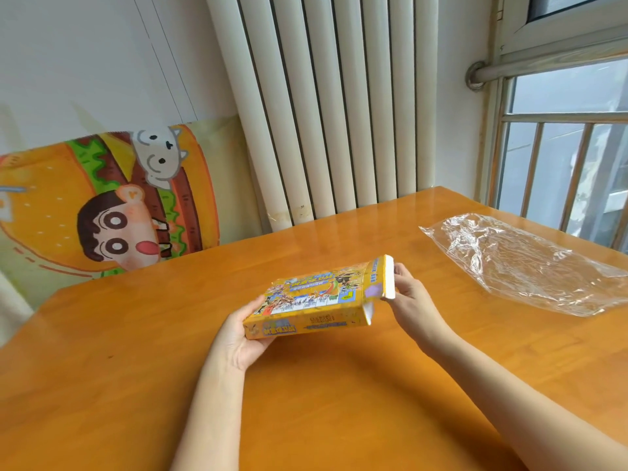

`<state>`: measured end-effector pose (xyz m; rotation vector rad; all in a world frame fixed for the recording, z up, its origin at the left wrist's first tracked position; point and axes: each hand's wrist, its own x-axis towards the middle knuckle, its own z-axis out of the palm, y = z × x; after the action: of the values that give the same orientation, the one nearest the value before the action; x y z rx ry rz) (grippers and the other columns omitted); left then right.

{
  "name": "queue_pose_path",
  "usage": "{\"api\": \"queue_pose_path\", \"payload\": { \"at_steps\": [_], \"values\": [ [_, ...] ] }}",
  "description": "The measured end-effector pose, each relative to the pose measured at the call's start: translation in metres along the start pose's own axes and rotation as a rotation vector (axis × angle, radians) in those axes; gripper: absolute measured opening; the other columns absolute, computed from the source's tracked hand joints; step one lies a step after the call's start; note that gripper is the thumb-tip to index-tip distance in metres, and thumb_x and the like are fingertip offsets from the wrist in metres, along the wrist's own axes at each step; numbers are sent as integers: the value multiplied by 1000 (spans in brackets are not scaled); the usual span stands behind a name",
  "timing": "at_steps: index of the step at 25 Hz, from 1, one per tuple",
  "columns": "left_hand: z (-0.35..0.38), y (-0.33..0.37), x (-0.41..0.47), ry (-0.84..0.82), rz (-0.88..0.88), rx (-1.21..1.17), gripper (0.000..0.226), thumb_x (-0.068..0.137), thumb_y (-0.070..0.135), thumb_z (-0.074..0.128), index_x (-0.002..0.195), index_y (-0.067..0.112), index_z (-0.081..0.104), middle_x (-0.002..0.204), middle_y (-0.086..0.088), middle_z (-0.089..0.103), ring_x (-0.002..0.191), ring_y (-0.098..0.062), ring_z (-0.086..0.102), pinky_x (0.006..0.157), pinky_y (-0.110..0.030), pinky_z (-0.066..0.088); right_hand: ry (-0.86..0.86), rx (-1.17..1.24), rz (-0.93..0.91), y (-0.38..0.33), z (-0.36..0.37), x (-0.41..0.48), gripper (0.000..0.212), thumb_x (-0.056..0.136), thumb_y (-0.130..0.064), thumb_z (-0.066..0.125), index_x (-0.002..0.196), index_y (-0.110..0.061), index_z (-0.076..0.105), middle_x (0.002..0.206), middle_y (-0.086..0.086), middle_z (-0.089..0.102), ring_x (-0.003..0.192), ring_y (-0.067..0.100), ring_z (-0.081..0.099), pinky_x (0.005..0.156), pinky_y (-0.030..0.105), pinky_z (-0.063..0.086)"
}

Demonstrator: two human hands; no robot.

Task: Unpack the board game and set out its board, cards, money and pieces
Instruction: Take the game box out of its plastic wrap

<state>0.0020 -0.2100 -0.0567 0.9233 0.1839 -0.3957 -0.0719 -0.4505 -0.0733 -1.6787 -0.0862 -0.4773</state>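
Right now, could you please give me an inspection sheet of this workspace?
Surface: glossy orange wooden table.
Job's things: yellow game box, held tilted over the table, its right end flap folded open; board, cards, money and pieces not seen.
Clutter: crumpled clear plastic wrapper lying on the table's right side.
Grippers: left hand grips the box's left end; right hand pinches the open flap.
Cables: nothing seen.
Surroundings: white radiator behind the table, cartoon burger print against the wall on the left, barred window on the right.
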Motion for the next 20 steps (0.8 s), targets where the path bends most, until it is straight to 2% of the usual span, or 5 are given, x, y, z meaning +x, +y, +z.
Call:
{"api": "queue_pose_path", "payload": {
  "at_steps": [2, 5, 12, 15, 20],
  "values": [
    [-6, -5, 2, 18, 27, 28, 13, 85, 6, 54, 95, -1, 58, 69, -15, 71, 55, -22, 69, 45, -28, 55, -83, 200, 134, 5, 0, 1, 20, 71, -15, 70, 91, -14, 74, 114, 5, 64, 107, 15, 63, 93, 29, 49],
    [-12, -12, 4, -25, 42, 54, 32, 73, 5, 62, 104, 4, 59, 77, -12, 73, 61, -21, 70, 50, -29, 57, -94, 349, 208, 7, 0, -3, 32, 71, 1, 72, 102, -7, 70, 104, 11, 72, 97, 25, 69, 79, 33, 58],
    [-17, -17, 7, -29, 39, 284, 18, 92, 16, 54, 108, 17, 63, 88, -8, 73, 70, -20, 68, 59, -28, 55, 50, 320, 317, 7, -8, 3, 40, 74, 17, 68, 104, -9, 62, 104, 14, 70, 87, 29, 70, 65, 37, 60],
    [-11, -19, 11, 64, 115, 355, 17, 92, 28, 58, 101, 17, 66, 85, -6, 74, 72, -20, 66, 62, -30, 51, 10, 276, 324, 2, -15, 6, 38, 75, 16, 69, 104, -8, 65, 102, 13, 71, 85, 26, 70, 66, 35, 60],
    [-9, -18, 11, 98, 97, 338, 19, 91, 23, 59, 95, 6, 66, 76, -10, 73, 62, -20, 69, 61, -32, 53, -87, 253, 415, -8, -21, 6, 26, 79, 17, 62, 96, -3, 67, 91, 12, 74, 75, 21, 72, 63, 30, 60]
  ]
}}
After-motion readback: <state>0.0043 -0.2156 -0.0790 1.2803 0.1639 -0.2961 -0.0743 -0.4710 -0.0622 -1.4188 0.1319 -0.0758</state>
